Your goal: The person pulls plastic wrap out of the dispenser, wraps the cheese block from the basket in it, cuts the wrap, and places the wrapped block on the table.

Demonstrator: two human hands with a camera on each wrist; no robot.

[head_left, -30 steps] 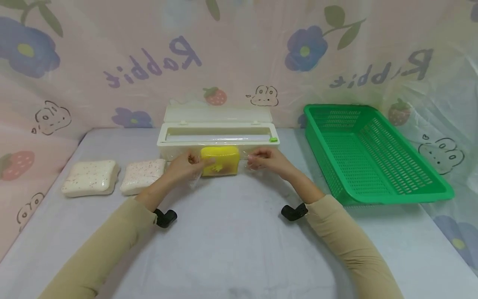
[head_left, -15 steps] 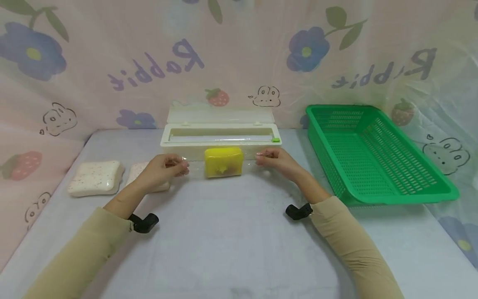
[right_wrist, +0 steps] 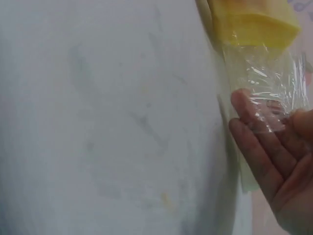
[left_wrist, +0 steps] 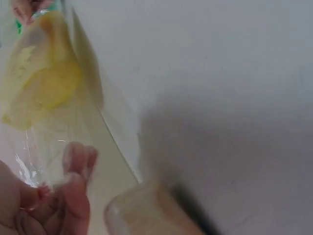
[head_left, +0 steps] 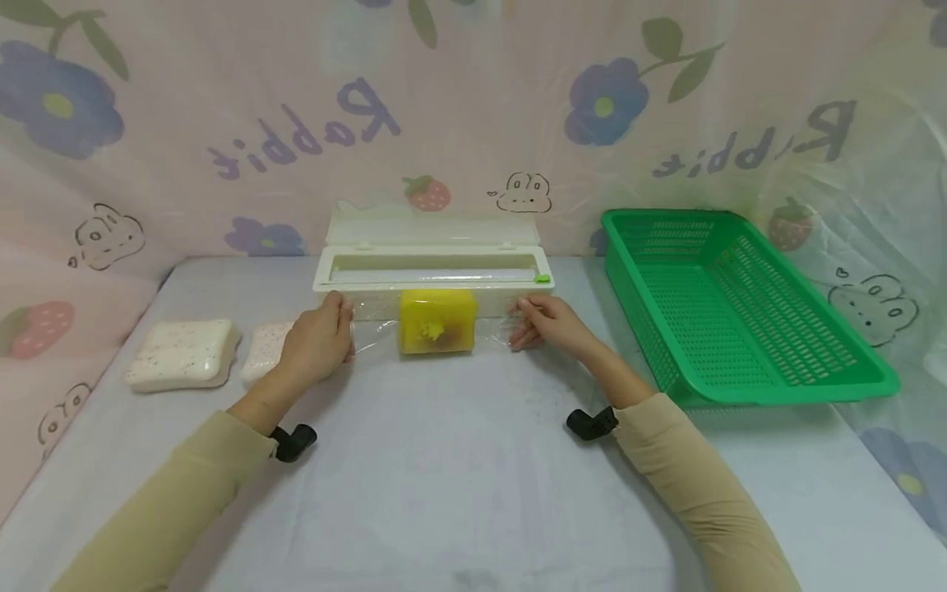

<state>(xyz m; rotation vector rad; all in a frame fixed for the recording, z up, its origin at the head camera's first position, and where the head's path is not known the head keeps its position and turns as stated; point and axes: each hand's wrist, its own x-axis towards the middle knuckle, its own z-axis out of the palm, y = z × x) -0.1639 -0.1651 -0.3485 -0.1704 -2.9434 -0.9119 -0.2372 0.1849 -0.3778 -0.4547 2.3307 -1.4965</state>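
Observation:
A yellow block (head_left: 438, 308) with a brownish patch and a small star-like yellow shape on its face stands tilted up between my hands. Clear cling film (right_wrist: 259, 73) covers it and stretches out past both sides. My left hand (head_left: 318, 337) pinches the film's left end, fingertips bunched at its edge. On the other side, my right hand (head_left: 551, 322) holds the right end between thumb and fingers, the lower fingers spread behind the film. Just behind the block is a white cling film dispenser (head_left: 436, 284), its lid (head_left: 436, 230) raised and a film roll inside.
A speckled white block (head_left: 181, 353) lies at the left. Another speckled pinkish block (head_left: 262, 349) is partly hidden behind my left hand. A green plastic basket (head_left: 740, 390) stands at the right. A patterned curtain (head_left: 473, 107) hangs behind the table.
My left hand has moved left from the yellow block to the film's outer end. My right hand has shifted slightly right. The film is now drawn out on both sides and the block's face tilts up.

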